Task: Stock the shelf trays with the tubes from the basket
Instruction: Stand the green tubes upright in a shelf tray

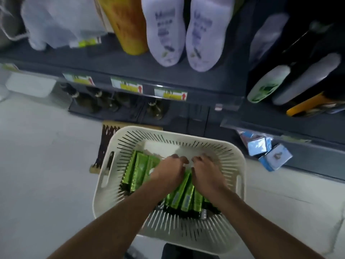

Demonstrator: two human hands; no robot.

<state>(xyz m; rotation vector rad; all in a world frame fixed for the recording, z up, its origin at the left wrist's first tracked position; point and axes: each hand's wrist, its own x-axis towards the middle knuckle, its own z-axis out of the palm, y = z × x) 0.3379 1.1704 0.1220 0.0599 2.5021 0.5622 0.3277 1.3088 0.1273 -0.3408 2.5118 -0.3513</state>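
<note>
Green tubes (183,197) lie beneath both hands in the white basket (231,217), left hand (168,171) and right hand (206,172) curled over them, grip unclear; light, slick, probably best gathered mid-body.

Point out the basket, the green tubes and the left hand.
basket (214,234), head view, slotted near wall.
green tubes (139,170), head view, side of a tube in the left bunch.
left hand (168,171), head view, back of the hand.
</note>
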